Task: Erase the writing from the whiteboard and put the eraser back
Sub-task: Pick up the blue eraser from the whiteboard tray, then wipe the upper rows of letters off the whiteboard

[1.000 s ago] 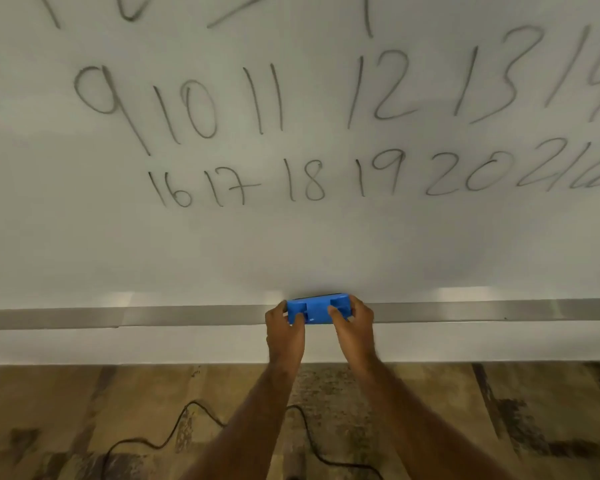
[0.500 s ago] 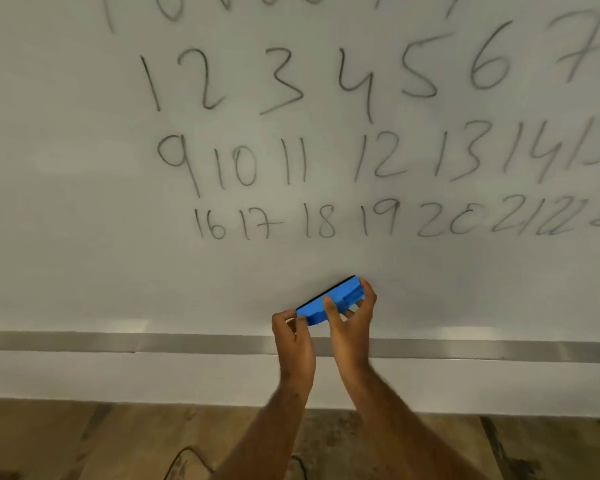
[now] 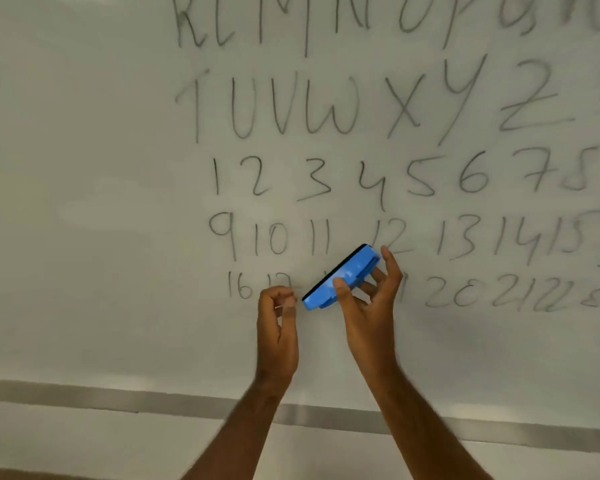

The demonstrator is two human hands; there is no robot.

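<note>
The whiteboard fills the view, covered with rows of black handwritten letters and numbers. My right hand is raised in front of the bottom row of numbers. It holds a blue eraser between thumb and fingers. The eraser is tilted, its black felt edge facing up and left toward the board. My left hand is just left of the eraser's lower end, fingers curled, with nothing visible in them. The hands and eraser hide parts of "17", "18" and "19".
A grey metal ledge runs along the bottom of the whiteboard, below both wrists. Under it is a strip of white wall. A sliver of floor shows at the lower left corner.
The eraser has risen from the ledge to the bottom rows of numbers and tilted. My left hand has come off its end. The view has tilted up, showing more rows of writing.
</note>
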